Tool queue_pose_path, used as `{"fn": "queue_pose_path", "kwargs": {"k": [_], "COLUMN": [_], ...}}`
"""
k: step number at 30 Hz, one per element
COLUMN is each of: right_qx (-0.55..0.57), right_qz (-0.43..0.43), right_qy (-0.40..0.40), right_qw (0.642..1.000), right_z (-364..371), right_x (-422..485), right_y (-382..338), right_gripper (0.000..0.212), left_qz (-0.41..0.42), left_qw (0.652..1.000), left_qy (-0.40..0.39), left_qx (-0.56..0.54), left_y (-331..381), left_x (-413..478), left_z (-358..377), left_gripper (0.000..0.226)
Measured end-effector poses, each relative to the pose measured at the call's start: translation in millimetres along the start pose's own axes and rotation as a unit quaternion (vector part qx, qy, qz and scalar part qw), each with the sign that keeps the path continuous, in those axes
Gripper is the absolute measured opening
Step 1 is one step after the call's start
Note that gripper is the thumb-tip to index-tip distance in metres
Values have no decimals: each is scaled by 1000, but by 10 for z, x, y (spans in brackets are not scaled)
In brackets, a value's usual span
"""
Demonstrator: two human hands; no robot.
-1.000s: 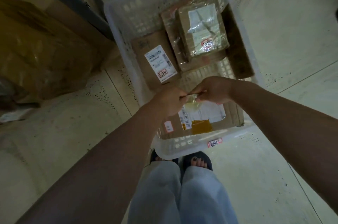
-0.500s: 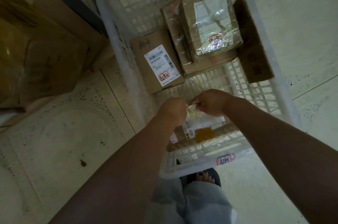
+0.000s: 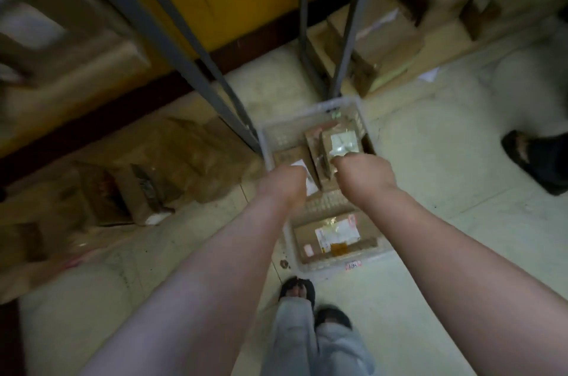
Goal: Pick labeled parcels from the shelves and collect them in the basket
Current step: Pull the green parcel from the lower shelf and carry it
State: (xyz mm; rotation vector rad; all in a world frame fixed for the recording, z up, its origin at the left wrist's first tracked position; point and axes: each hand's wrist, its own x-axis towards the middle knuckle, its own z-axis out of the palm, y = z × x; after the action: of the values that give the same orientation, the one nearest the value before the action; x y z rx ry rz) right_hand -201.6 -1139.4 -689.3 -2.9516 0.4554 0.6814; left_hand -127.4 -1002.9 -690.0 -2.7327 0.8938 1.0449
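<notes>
2 hands, left hand [image 3: 284, 183] and right hand [image 3: 365, 171], curl above the basket [image 3: 322, 268]; any grip cannot be told.

A parcel storeroom or small warehouse: grey metal shelf uprights [image 3: 355, 22] rise from a pale tiled floor [image 3: 430, 136] crowded with cardboard boxes [image 3: 378, 37], and a white plastic basket [image 3: 319, 271] holds labelled parcels [image 3: 335, 237].
</notes>
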Motion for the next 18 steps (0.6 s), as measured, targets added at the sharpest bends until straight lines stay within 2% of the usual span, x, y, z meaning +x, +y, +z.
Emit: {"fn": "queue_pose_path", "kwargs": {"k": [3, 7, 13, 18], "right_qx": [17, 15, 1, -15], "right_qz": [-19, -65, -125, -165], "right_qy": [59, 140, 234, 269], "right_qw": [998, 988, 964, 949], "right_z": [-1021, -2186, -3615, -4515], "right_x": [-314, -799, -1700, -2344], "right_y": [-149, -434, -981, -1583], "right_gripper": [30, 25, 21, 17], "left_qz": [-34, -82, -135, -188], "left_qw": [997, 986, 959, 931], "left_qy": [63, 141, 239, 294], "left_qx": [-16, -43, -71, -111], "left_y": [17, -35, -409, -817], "left_x": [-630, -1567, -2947, -4128], "left_z": [-898, -1813, -2707, -3292], "left_gripper": [17, 21, 29, 27]}}
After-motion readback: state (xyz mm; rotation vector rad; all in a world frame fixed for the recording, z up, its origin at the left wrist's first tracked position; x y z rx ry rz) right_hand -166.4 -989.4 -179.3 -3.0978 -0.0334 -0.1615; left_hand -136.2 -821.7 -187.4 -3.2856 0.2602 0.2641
